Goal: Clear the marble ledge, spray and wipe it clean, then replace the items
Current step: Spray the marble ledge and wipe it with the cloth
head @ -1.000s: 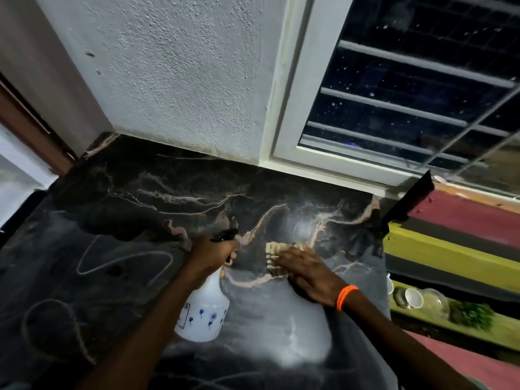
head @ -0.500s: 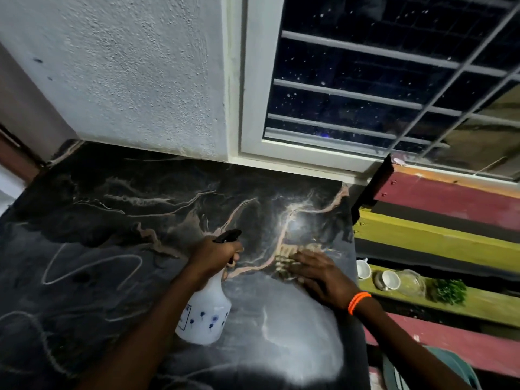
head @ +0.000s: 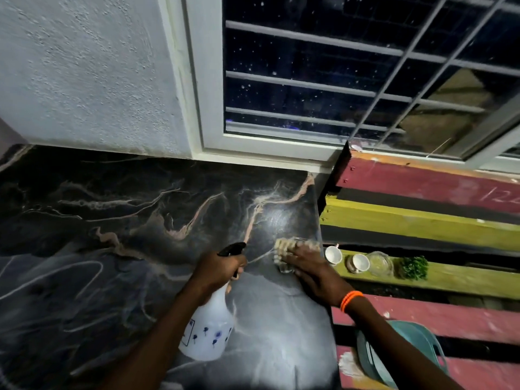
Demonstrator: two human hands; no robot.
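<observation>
The black marble ledge (head: pixel 112 226) with pale veins fills the lower left. My left hand (head: pixel 219 270) grips the black trigger head of a white spray bottle (head: pixel 206 332) printed with small blue flowers; the bottle hangs tilted over the marble. My right hand (head: pixel 312 273) presses flat on a beige wiping cloth (head: pixel 284 247) near the ledge's right edge. An orange band circles my right wrist.
Right of the ledge a yellow wooden plank holds two white cups (head: pixel 333 254) (head: pixel 360 263), a glass jar (head: pixel 380 263) and a small green plant (head: pixel 413 267). Red planks (head: pixel 422 181) lie above and below. A teal basket (head: pixel 405 353) sits lower right. A barred window (head: pixel 323 80) stands behind.
My right hand has slid the cloth rightward across the marble to its right edge. My left hand keeps holding the spray bottle. The view has swung right.
</observation>
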